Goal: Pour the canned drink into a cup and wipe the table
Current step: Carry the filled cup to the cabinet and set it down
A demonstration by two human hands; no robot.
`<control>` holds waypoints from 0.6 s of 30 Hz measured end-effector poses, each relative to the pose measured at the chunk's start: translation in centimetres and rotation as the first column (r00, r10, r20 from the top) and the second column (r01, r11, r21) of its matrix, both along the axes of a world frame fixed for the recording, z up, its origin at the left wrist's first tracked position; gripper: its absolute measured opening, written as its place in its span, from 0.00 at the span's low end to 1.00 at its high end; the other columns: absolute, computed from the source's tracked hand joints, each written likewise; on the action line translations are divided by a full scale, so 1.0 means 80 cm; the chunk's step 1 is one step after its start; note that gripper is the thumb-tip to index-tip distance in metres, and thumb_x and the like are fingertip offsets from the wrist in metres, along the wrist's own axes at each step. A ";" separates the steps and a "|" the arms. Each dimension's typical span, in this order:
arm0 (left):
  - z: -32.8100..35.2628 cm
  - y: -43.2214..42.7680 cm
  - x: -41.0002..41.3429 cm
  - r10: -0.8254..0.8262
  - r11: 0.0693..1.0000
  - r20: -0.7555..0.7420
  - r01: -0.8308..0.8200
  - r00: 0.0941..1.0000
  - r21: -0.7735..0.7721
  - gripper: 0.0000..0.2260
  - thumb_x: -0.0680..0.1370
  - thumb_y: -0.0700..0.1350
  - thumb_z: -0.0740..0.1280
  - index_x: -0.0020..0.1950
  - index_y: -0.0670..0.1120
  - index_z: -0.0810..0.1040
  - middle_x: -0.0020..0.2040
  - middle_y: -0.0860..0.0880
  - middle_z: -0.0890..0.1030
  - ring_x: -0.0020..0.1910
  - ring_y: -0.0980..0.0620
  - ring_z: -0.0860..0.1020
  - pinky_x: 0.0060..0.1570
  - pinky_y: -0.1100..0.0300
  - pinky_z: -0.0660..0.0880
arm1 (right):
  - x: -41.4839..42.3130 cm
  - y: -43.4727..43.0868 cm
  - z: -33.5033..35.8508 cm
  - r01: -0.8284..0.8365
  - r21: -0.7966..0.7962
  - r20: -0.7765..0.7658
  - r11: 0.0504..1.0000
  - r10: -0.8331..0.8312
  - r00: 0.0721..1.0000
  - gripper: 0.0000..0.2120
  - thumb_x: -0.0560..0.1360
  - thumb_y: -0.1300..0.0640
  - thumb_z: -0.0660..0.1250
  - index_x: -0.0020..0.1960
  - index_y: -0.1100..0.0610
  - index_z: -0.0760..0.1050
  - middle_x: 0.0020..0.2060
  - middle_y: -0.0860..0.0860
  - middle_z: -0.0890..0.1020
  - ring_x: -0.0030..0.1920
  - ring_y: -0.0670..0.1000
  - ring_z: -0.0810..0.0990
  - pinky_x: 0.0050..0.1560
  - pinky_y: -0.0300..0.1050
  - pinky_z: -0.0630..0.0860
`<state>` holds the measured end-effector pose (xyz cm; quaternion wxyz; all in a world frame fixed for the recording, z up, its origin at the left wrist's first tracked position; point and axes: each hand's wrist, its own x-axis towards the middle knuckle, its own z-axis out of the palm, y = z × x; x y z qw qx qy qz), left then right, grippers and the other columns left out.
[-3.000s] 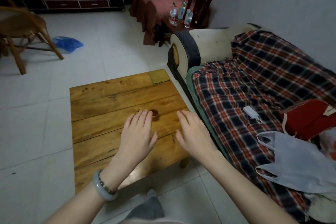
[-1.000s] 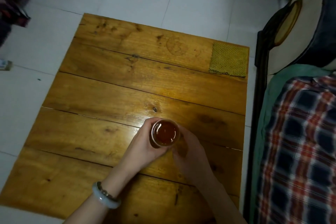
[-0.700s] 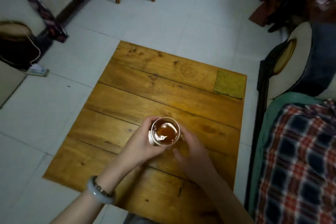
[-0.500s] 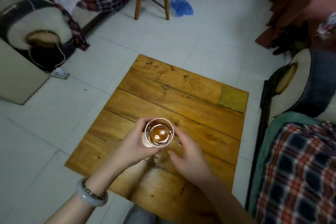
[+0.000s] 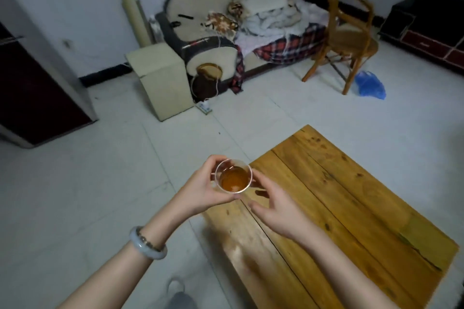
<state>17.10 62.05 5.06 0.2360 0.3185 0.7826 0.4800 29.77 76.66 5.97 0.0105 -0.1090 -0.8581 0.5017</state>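
Since a second ago the cup [image 5: 233, 179] has been lifted off the surface [image 5: 339, 208] and carried leftward, and the view has swung up into the room. Nearest, a pale bangle [image 5: 148, 246] circles the left wrist. The left hand [image 5: 200, 190] curls round the cup's side and holds it over the surface's left edge, partly above the tiled floor [image 5: 100, 195]. The right hand [image 5: 278, 213] is relaxed and spread just beside the cup; whether its fingertips touch I cannot tell. The cup already holds amber drink well up its wall, and no can is in view. To carry it well, I would keep the rim level, move slowly, and bring the right hand under as a steadying support. Further right a yellow-green cloth [image 5: 414, 236] lies on the surface, handy for wiping. Beyond stand a sofa [image 5: 206, 40] and a wooden chair [image 5: 346, 37].
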 end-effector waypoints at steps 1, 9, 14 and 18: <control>0.005 -0.020 -0.013 0.027 1.000 0.000 -0.027 1.000 0.002 0.31 0.57 0.57 0.77 0.56 0.58 0.68 0.56 0.59 0.76 0.56 0.64 0.75 0.56 0.68 0.71 | -0.017 -0.015 0.004 -0.033 -0.003 0.001 0.999 0.033 0.999 0.33 0.72 0.64 0.64 0.68 0.37 0.59 0.62 0.38 0.72 0.61 0.36 0.71 0.60 0.31 0.69; 0.026 -0.185 -0.130 0.180 0.983 0.000 -0.180 0.984 -0.024 0.29 0.59 0.56 0.79 0.54 0.60 0.69 0.57 0.59 0.77 0.58 0.60 0.76 0.61 0.57 0.72 | -0.163 -0.153 0.027 -0.192 -0.048 -0.009 0.980 0.191 0.981 0.29 0.74 0.63 0.63 0.67 0.40 0.61 0.61 0.40 0.73 0.59 0.38 0.73 0.60 0.36 0.70; 0.044 -0.277 -0.206 0.237 0.971 -0.042 -0.239 0.971 -0.030 0.28 0.62 0.49 0.80 0.54 0.61 0.68 0.57 0.60 0.76 0.58 0.63 0.74 0.58 0.61 0.72 | -0.254 -0.238 0.028 -0.233 -0.106 -0.032 0.967 0.231 0.972 0.28 0.74 0.65 0.63 0.70 0.45 0.63 0.61 0.42 0.74 0.60 0.39 0.73 0.57 0.31 0.71; 0.058 -0.331 -0.257 0.307 0.952 -0.024 -0.307 0.952 -0.011 0.27 0.63 0.46 0.80 0.54 0.59 0.69 0.55 0.61 0.76 0.55 0.69 0.73 0.51 0.72 0.71 | -0.316 -0.285 0.030 -0.256 -0.199 -0.034 0.946 0.254 0.967 0.27 0.74 0.69 0.61 0.67 0.47 0.66 0.61 0.43 0.75 0.60 0.38 0.72 0.54 0.28 0.71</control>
